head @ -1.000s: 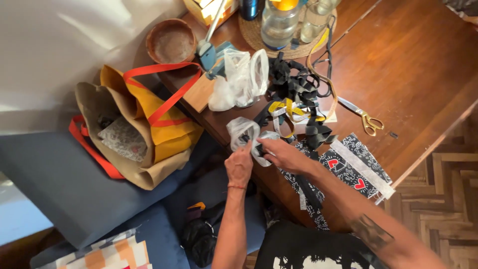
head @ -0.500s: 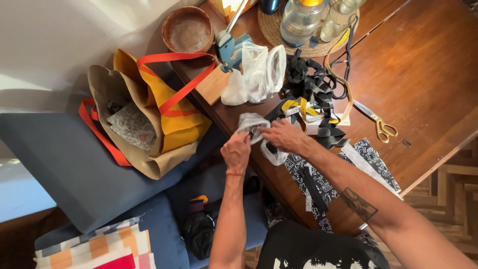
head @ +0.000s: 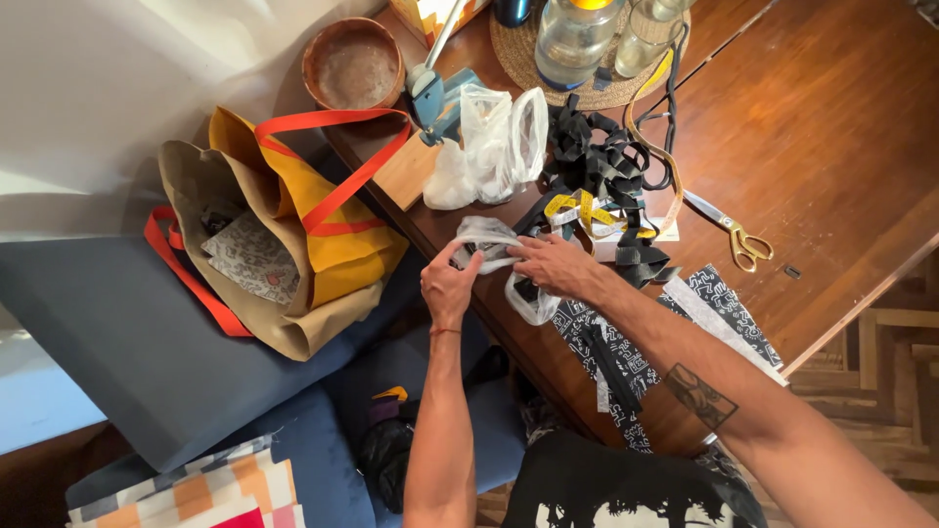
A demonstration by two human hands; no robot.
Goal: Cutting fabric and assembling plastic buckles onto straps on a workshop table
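left hand (head: 448, 286): fingers pinched together on one end of a clear plastic bag (head: 489, 240), over the tabletop's near-left edge.
right hand (head: 553, 264): fingers clamped on the same bag from the other side; more crinkled film hangs below it past the edge.
bag: thin, glossy, wrinkled film, limp, no fixed shape. Contents hard to tell.
second bags (head: 494, 147): similar clear film, bunched upright just behind, towards the tabletop's left edge.
straps (head: 597, 161): black webbing in a loose tangle, mid-table, with a yellow measuring tape (head: 587, 207) coiled through it.
scissors (head: 729, 230): steel blades, gold handles, flat on bare wood (head: 831, 117) right of the tangle.
printed fabric (head: 626, 347): black-and-white pattern, draped over the near edge.
tote (head: 293, 235): tan canvas with orange straps, slumped on a grey cushion, left of the table.
risk: film could tear if the hands pull apart hard; slick surface may slip.
risk: bag sits over the edge, so a lost grip likely drops it to the floor.
risk: trailing film could snag the tape or webbing.
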